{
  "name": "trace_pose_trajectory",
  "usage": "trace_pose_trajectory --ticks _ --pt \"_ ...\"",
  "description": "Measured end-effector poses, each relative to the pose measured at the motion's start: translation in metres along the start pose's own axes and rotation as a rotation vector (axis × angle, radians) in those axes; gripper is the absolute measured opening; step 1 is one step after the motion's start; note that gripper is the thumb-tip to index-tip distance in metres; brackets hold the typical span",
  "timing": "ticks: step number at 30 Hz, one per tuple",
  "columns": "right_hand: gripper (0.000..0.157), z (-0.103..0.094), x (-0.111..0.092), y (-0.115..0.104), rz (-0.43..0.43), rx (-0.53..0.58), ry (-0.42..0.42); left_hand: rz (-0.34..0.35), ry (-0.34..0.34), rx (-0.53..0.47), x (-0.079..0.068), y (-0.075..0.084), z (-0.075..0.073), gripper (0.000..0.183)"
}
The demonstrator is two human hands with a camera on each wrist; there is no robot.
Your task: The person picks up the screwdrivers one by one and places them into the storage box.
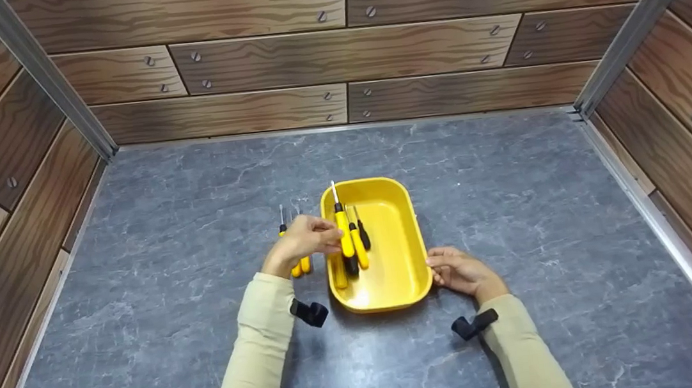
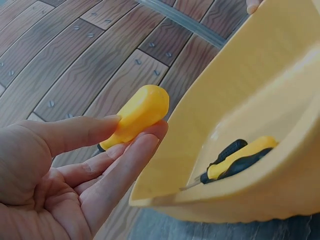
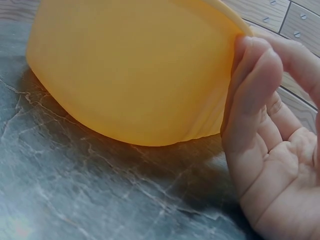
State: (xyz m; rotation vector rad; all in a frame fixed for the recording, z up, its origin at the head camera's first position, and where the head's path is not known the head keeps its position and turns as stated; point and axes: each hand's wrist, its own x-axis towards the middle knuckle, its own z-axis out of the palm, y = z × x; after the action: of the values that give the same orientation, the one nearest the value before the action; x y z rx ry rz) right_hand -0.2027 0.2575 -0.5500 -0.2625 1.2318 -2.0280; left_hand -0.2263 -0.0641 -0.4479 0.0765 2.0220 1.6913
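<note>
My left hand point(image 1: 304, 239) pinches a screwdriver point(image 1: 345, 236) by its yellow handle, over the left side of a yellow plastic bin point(image 1: 395, 259). Its metal shaft points toward the back wall. In the left wrist view, thumb and fingers hold that handle point(image 2: 145, 110) just outside the bin wall point(image 2: 200, 117). Several screwdrivers with yellow or black handles point(image 1: 360, 250) lie inside the bin along its left side. At the bin's front right, my right hand point(image 1: 462, 270) grips the rim; the right wrist view shows fingers point(image 3: 255, 80) against the outer wall.
More yellow-handled screwdrivers point(image 1: 306, 264) lie on the grey marbled table point(image 1: 169, 289) left of the bin, partly hidden by my left hand. Wood-patterned walls point(image 1: 344, 56) close off the back and both sides, with metal strips at the corners.
</note>
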Motion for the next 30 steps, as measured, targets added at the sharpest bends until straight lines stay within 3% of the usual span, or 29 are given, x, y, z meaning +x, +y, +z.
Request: trace_pose_trajectory --ticks 7,19,30 --pt "0.023 0.004 -0.001 -0.003 -0.002 0.016 0.004 0.009 -0.008 0.051 0.006 0.004 0.010 0.026" --pt "0.021 0.002 0.000 -0.002 0.009 0.000 0.015 -0.026 -0.010 0.046 0.016 0.004 0.024 0.024" --pt "0.031 0.006 -0.001 -0.005 0.002 0.003 -0.019 -0.025 -0.032 0.109 0.026 0.008 0.030 0.019"
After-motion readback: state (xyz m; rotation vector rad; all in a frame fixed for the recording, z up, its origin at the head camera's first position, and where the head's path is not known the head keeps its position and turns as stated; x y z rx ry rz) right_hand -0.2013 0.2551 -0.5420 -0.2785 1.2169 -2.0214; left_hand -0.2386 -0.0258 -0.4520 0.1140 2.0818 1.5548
